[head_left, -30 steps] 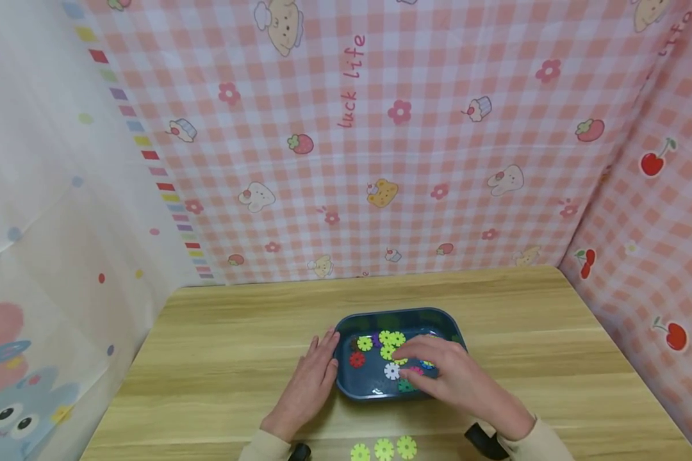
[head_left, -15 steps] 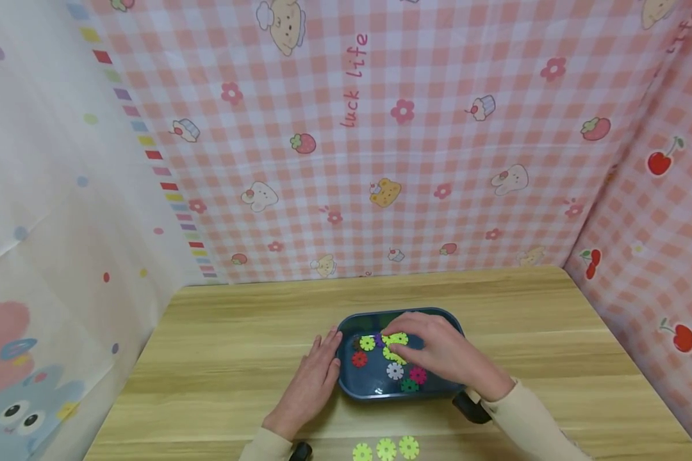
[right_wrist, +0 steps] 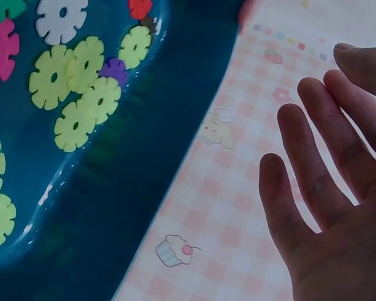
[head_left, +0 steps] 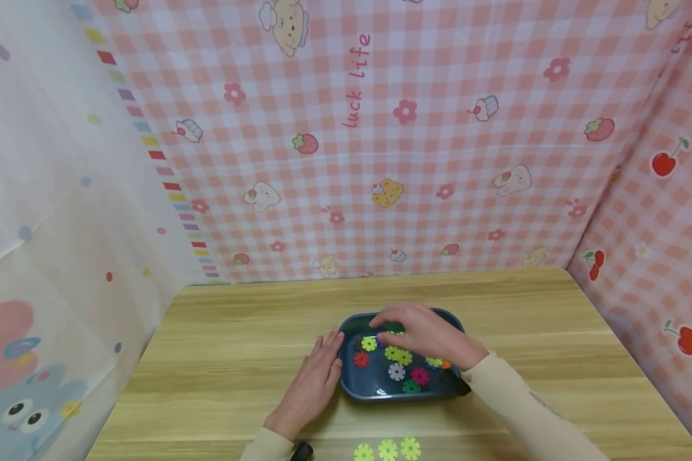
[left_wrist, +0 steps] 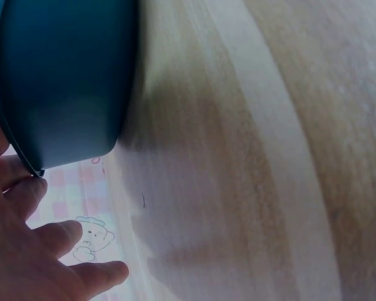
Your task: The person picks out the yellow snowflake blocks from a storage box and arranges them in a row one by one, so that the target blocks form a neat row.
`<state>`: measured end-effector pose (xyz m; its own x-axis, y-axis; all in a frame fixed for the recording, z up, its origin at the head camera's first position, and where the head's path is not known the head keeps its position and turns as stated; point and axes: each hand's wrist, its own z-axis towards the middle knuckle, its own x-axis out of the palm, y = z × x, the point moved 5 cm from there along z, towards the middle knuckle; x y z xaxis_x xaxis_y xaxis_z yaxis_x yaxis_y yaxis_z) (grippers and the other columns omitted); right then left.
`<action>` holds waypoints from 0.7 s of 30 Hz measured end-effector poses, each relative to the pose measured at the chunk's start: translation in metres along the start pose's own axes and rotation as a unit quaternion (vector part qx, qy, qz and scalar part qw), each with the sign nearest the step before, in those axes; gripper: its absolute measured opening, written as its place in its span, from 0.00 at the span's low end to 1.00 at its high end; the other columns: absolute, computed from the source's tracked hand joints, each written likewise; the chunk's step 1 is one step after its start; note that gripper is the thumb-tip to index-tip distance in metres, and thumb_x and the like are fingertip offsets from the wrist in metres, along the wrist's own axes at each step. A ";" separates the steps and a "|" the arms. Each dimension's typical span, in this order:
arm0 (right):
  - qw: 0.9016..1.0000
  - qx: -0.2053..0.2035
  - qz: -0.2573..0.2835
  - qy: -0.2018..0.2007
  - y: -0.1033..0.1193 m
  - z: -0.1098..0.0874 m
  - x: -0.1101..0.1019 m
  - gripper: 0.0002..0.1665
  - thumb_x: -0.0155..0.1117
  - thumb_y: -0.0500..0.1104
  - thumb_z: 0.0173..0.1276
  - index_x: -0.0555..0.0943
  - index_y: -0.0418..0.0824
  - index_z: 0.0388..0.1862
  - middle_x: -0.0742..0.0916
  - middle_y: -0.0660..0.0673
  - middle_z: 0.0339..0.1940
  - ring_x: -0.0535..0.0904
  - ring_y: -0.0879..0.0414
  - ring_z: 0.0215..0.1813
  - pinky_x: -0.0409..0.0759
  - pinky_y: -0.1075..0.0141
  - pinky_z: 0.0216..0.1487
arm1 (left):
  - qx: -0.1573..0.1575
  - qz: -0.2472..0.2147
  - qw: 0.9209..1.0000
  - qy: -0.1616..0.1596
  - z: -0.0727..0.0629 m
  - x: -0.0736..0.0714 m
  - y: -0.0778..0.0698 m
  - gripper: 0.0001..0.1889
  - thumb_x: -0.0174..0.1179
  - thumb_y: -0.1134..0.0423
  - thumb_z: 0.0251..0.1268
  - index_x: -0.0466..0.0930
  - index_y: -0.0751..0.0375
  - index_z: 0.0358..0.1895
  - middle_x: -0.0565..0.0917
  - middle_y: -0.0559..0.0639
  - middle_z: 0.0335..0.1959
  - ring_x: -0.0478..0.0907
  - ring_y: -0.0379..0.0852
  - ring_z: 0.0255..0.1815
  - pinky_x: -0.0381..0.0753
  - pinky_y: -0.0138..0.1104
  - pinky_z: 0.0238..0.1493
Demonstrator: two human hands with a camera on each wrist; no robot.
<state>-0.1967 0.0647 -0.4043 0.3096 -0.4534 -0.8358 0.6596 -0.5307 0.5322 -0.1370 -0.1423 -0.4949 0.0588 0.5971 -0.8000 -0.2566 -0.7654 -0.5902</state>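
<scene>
A dark blue tray (head_left: 369, 398) holds several notched plastic discs, among them a yellow-green disc (head_left: 368, 344), a red disc (head_left: 361, 359), a white disc (head_left: 396, 371), a pink disc (head_left: 420, 375) and a green disc (head_left: 411, 386). A purple disc (right_wrist: 114, 72) shows beside the yellow-green ones in the right wrist view. My left hand (head_left: 313, 381) touches the tray's left rim, fingers extended. Over the tray's far side hovers my right hand (head_left: 423, 330); in the right wrist view its fingers (right_wrist: 313, 169) are spread with nothing between them. It hides part of the discs in the head view.
Three yellow-green discs, one the middle disc (head_left: 387, 450), lie in a row at the near edge of the wooden table (head_left: 236, 352). A pink checked cloth (head_left: 323, 160) hangs behind, with more cloth on both sides.
My right hand has moved left and away from me across the tray, then lifted off the yellow-green discs. My left hand stays at the rim. The row of three discs has not changed.
</scene>
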 end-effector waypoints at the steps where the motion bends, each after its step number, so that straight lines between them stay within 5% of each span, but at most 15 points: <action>1: 1.000 0.003 0.002 0.004 -0.002 0.002 0.002 0.15 0.68 0.48 0.75 0.87 0.47 0.57 0.88 0.49 0.57 0.83 0.52 0.60 0.81 0.51 0.63 | 0.001 -0.001 1.000 0.000 0.000 0.000 0.000 0.27 0.45 0.59 0.85 0.61 0.61 0.81 0.59 0.55 0.83 0.54 0.68 0.81 0.59 0.73 0.69; 21: 0.996 0.030 0.032 0.074 -0.035 0.029 0.045 0.16 0.69 0.41 0.73 0.87 0.40 0.57 0.88 0.48 0.56 0.83 0.52 0.60 0.81 0.53 0.63 | 0.000 -0.002 1.000 0.002 0.000 0.000 -0.001 0.27 0.45 0.60 0.85 0.61 0.62 0.81 0.60 0.56 0.82 0.55 0.69 0.81 0.60 0.73 0.68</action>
<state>-0.2259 0.0416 -0.4565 0.4496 -0.3795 -0.8086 0.5950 -0.5480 0.5880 -0.1365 -0.1417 -0.4941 0.0629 0.5986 -0.7986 -0.2569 -0.7635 -0.5926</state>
